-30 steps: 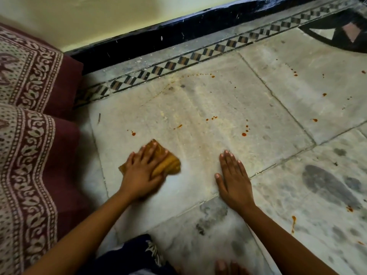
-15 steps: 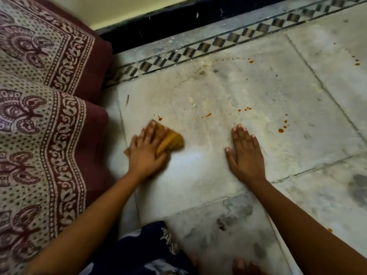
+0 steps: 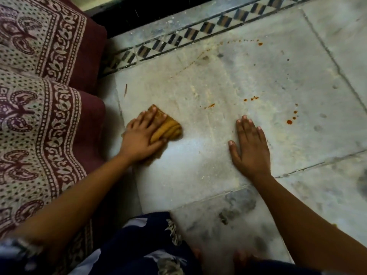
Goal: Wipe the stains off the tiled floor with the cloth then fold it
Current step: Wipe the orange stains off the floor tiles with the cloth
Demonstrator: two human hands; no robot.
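Note:
A bunched yellow-orange cloth (image 3: pixel 168 128) lies on the pale tiled floor (image 3: pixel 238 80). My left hand (image 3: pixel 142 137) presses down on it with straight fingers, covering its left half. My right hand (image 3: pixel 249 149) rests flat on the tile to the right, fingers together, holding nothing. Small orange-red stains dot the tile: a smear (image 3: pixel 210 105) just beyond the cloth, a few dots (image 3: pixel 251 99) farther right, a cluster of drops (image 3: pixel 290 121) right of my right hand, and a trail (image 3: pixel 259 43) near the border.
Maroon patterned cushions (image 3: pixel 39 96) stand along the left edge, close to the cloth. A black-and-tan diamond border strip (image 3: pixel 178 38) and a dark skirting run along the far side. My dark blue patterned clothing (image 3: pixel 143 245) fills the bottom centre.
My left hand has slid the cloth away from me along the tile's left side. The small stain beside the cloth no longer shows. My right hand stays flat; the view has shifted left.

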